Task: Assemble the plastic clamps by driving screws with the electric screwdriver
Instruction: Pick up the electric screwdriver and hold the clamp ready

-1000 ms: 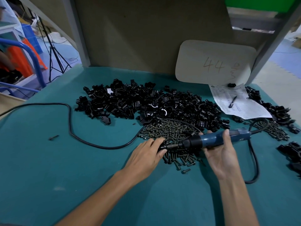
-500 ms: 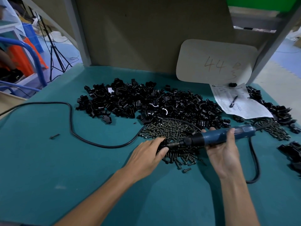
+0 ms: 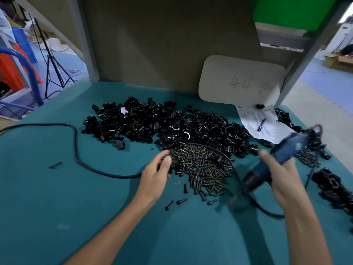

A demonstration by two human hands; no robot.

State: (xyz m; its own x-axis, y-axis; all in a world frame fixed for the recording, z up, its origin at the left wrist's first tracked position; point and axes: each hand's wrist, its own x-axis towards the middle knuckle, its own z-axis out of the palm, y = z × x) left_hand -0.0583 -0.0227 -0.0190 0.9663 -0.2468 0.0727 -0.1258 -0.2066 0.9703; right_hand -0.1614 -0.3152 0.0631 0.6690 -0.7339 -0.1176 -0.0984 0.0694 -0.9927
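A big heap of black plastic clamp parts lies across the middle of the teal table. In front of it is a pile of dark screws. My left hand sits at the left edge of the screw pile, fingers curled and pinching something small and dark, hard to make out. My right hand grips the blue electric screwdriver, which is blurred and tilted, its black tip pointing down-left above the table.
The screwdriver's black cable loops over the left of the table. A paper sheet with a pen and a white board marked 44 stand at the back right. More black clamps lie at the right edge. Loose screws lie near me.
My right hand has swung the screwdriver away from my left hand, to the right, tip tilting downward. My left hand has shifted left to the edge of the screw pile.
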